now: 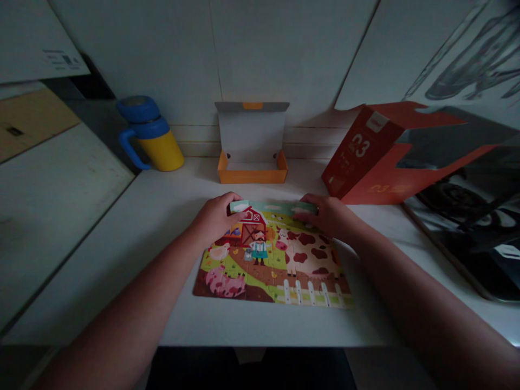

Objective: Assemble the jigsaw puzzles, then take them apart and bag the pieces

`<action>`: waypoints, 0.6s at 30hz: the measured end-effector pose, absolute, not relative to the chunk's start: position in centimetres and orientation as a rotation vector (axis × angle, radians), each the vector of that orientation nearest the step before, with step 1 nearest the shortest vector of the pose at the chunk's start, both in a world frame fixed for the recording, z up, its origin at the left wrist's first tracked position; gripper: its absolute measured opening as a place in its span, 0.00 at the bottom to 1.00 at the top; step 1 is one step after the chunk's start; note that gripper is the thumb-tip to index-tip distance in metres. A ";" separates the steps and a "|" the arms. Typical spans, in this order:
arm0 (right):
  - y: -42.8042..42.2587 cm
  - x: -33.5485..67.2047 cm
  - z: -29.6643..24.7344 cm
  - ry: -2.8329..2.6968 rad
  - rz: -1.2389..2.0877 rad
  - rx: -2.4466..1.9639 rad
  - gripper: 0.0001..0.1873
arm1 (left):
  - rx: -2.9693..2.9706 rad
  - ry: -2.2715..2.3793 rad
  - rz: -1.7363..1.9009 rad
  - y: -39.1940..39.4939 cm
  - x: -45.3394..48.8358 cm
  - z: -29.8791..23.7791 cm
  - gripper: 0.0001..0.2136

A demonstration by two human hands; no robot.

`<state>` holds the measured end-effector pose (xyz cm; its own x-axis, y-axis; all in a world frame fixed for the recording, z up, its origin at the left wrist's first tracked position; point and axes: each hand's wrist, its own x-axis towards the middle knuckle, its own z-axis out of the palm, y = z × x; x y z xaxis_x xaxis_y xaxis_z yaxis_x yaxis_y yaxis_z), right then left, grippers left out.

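A colourful farm jigsaw puzzle lies flat on the white table, showing a red barn, a cow, pigs and a fence. My left hand is curled at the puzzle's top left corner, its fingers pinched on a pale corner piece. My right hand rests on the top right edge of the puzzle, fingers bent and pressed down on the pieces there.
An open orange box with a raised grey lid stands behind the puzzle. A yellow cup with a blue lid stands at the back left. A red carton lies to the right, beside a dark glossy sheet.
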<state>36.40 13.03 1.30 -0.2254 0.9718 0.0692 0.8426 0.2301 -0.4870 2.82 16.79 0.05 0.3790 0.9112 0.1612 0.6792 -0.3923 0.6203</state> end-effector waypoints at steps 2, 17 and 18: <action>13.3 36.4 0.9 -2.213 0.400 -1.574 0.17 | 2.319 1.371 0.692 16.9 2.9 -0.2 0.14; 14.1 36.0 -0.9 -2.333 0.154 -1.655 0.25 | 2.564 1.372 0.569 18.0 2.6 -0.7 0.20; 14.1 35.9 -0.9 -2.335 0.152 -1.641 0.24 | 2.557 1.373 0.568 18.0 2.6 -0.8 0.21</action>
